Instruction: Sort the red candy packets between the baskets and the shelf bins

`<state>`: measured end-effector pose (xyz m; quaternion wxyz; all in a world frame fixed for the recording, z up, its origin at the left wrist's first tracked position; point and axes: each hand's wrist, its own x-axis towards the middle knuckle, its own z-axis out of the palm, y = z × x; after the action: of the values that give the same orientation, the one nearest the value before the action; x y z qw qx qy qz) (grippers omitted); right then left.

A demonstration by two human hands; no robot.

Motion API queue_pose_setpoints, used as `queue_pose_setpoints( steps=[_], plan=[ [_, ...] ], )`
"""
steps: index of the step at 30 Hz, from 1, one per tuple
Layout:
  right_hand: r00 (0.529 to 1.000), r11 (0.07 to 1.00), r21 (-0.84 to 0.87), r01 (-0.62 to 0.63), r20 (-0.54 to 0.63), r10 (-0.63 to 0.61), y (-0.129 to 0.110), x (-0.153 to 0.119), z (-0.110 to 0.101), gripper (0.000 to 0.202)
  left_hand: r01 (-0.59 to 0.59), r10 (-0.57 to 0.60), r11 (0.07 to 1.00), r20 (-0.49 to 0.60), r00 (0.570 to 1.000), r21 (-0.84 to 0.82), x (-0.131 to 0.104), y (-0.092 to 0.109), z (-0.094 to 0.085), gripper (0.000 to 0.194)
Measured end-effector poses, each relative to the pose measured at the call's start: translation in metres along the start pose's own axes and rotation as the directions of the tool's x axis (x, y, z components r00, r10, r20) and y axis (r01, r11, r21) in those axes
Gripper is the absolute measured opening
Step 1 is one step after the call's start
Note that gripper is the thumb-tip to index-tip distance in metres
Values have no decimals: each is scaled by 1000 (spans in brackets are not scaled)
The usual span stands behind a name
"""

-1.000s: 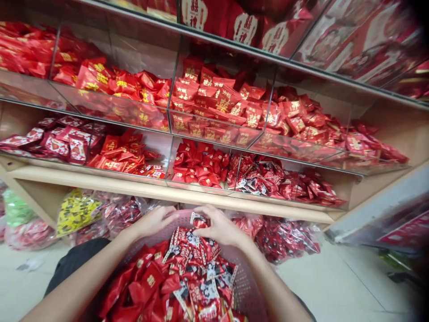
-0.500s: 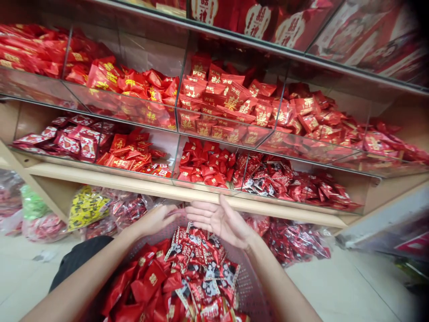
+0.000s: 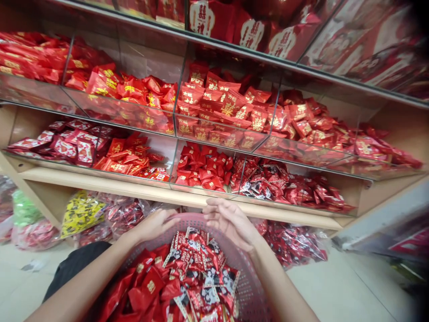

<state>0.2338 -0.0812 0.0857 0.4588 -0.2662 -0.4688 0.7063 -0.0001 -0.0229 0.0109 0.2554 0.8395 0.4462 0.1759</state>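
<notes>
A mauve plastic basket (image 3: 254,281) with a perforated wall is in front of me, heaped with wrapped sweets. Plain red twist-wrapped sweets (image 3: 147,286) fill its left side, while red, black and white printed packets (image 3: 194,255) lie in the middle and right. My left hand (image 3: 154,226) is closed over the far left part of the basket's rim, its thumb side toward the middle. Over the far right part of the rim, my right hand (image 3: 233,223) has its fingers loosely bent and apart, with nothing visible in them.
Glass-fronted shelf bins hold red packets (image 3: 228,107) above and more red sweets (image 3: 204,165) below. A wooden ledge (image 3: 134,191) runs just beyond my hands. Bagged sweets, including a yellow bag (image 3: 82,212) and a red bag (image 3: 296,243), rest under the shelf.
My right hand has shifted right along the rim, and its outstretched fingers have bent. More of the basket's far rim shows. My left hand stays on the rim; the view has shifted slightly.
</notes>
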Motion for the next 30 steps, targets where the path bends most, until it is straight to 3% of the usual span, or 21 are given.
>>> queue_pose_setpoints(
  steps=[3, 4, 6, 9, 10, 12, 15, 18, 20, 25, 30],
  plan=[
    [950, 961, -215, 172, -222, -220, -3, 7, -22, 20, -12, 12, 1000, -1, 1000, 2, 0, -5, 0, 41],
    [902, 921, -323, 217, -293, -315, -6, 9, -33, 21, -7, 7, 1000, -6, 1000, 7, 1, -7, 1, 42],
    [755, 781, -579, 235, -398, -522, -15, 9, -57, 26, 0, 0, 1000, -15, 1000, 3, 1, -9, 1, 43],
    [518, 522, -852, 40, -429, -740, -27, 4, -89, 36, 0, 0, 1000, -10, 1000, -11, 1, -10, 1, 43],
    [464, 437, -898, -42, -405, -788, -30, 2, -96, 37, -1, 0, 1000, -12, 1000, -11, 1, -10, 1, 43],
    [401, 270, -942, -196, -329, -855, -32, -2, -106, 37, -2, 2, 1000, -19, 1000, -1, 1, -9, 1, 43],
    [409, 103, -917, -385, -270, -872, -29, -2, -112, 43, 2, -2, 1000, -23, 1000, 14, 0, -9, 1, 43],
    [474, 60, -875, -480, -316, -822, -25, 3, -116, 47, 9, -8, 1000, -21, 1000, 8, 0, -10, 0, 44],
    [499, 58, -855, -515, -354, -791, -25, 6, -118, 48, 11, -11, 1000, -16, 1000, -2, 0, -10, 0, 44],
    [500, 144, -816, -559, -471, -727, -34, 13, -119, 53, 2, -2, 1000, -9, 1000, 2, 0, -7, -2, 42],
    [508, 139, -826, -546, -459, -729, -36, 13, -121, 51, -5, 5, 1000, -2, 1000, 14, 0, -6, -1, 43]
  ],
)
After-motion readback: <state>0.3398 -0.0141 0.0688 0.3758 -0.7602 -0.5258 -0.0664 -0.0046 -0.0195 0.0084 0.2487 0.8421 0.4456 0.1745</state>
